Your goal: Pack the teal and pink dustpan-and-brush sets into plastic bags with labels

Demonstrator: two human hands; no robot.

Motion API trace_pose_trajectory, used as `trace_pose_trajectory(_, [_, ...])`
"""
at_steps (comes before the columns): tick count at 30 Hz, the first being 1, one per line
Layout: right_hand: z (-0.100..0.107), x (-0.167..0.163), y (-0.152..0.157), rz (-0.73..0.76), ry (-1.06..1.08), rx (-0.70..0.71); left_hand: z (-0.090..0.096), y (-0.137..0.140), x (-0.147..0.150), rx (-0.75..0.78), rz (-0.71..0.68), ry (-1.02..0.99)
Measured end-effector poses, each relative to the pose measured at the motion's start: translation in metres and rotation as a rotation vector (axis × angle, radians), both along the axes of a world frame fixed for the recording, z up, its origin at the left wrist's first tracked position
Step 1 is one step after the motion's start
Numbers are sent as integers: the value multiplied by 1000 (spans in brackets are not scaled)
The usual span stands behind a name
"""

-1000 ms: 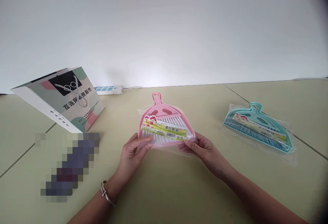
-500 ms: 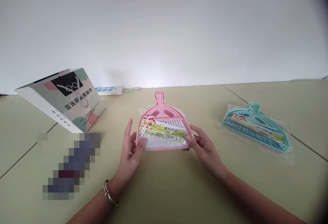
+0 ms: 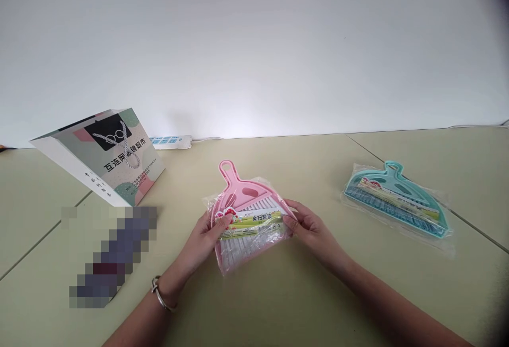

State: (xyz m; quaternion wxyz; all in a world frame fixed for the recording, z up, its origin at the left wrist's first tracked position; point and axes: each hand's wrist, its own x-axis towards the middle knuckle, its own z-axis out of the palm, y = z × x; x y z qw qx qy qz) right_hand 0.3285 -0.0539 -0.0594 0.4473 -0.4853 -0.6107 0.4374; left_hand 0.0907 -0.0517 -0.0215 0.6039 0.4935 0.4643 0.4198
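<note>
Pink dustpan set (image 3: 240, 249) held at both sides

The white wall (image 3: 254, 45), smooth and matt, is seen across the upper half of the frame. Below it, the pale yellow-green surface (image 3: 254, 304) is spread, crossed by thin dark joints. At the left of the frame, a stiff paper bag (image 3: 89, 159) is placed, with a rope handle of twisted cord.

The pink dustpan set is found in the centre of the frame, its looped handle tilted toward the upper left. Moulded plastic, white bristles and a printed label (image 3: 262, 220) are covered by clear, wrinkled film. It seems that the step in hand is a steady two-sided holding of the packet; for any next move, an even grip would be called for, because the film may slip. Whether the surface is touched by its lower corner cannot be told.

At the right of the frame, a teal dustpan set (image 3: 411, 190) of similar fan shape is laid, also wrapped. At the lower left, an object (image 3: 123, 246) is hidden by pixelation.

By the left hand (image 3: 204, 238) the left side is clamped, thumb in front, fingers mostly hidden behind; by the right hand (image 3: 308, 228) the right edge is pinched similarly. Smaller are a white power strip (image 3: 173, 142), partly covered by the bag, and a shiny metal bracelet (image 3: 159, 295).
</note>
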Motion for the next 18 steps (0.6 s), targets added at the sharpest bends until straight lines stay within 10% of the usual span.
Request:
trace_pose_trajectory(4, [9, -1, -8, -263, -394, 457, -4, -1, 2, -3, 126, -6])
trace_pose_trajectory(8, [19, -6, -19, 28, -499, 733, -9, -2, 6, 29, 194, -63])
trace_pose_trajectory(18, [9, -25, -14, 18, 514, -235, -7, -10, 10, 181, 135, -91])
